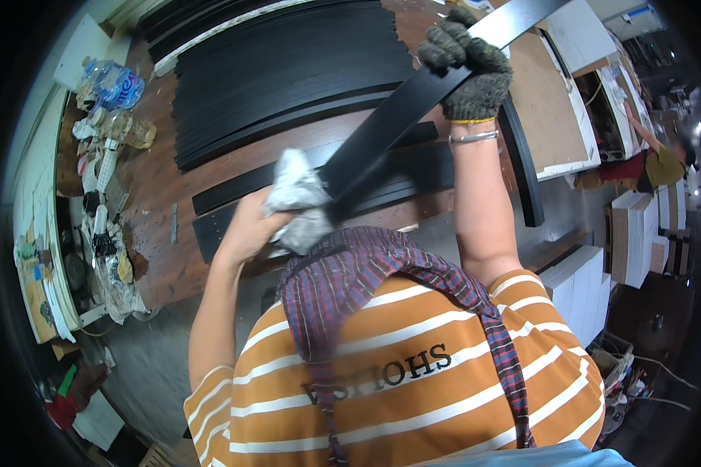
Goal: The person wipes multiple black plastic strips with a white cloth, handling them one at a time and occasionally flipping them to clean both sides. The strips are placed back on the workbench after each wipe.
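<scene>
My left hand [249,223], bare, grips a crumpled white cloth [295,185] against the near end of a long black board [394,119]. In a dark knitted glove, my right hand [472,73] is closed around the same board farther along. The board is held tilted above the brown tabletop [160,227], and its far end shines with reflected light. Beneath it lie a narrow black strip [228,194] and a wider black board [210,233]. A wide stack of similar black boards [292,73] lies beyond them.
On the left are a clear plastic bottle [114,84], a jar of yellowish liquid [133,129] and a cluttered bench edge. Another black strip [523,166] juts past the table at right, near a brown panel [546,105]. White stacks [578,286] and another person [657,166] are farther right.
</scene>
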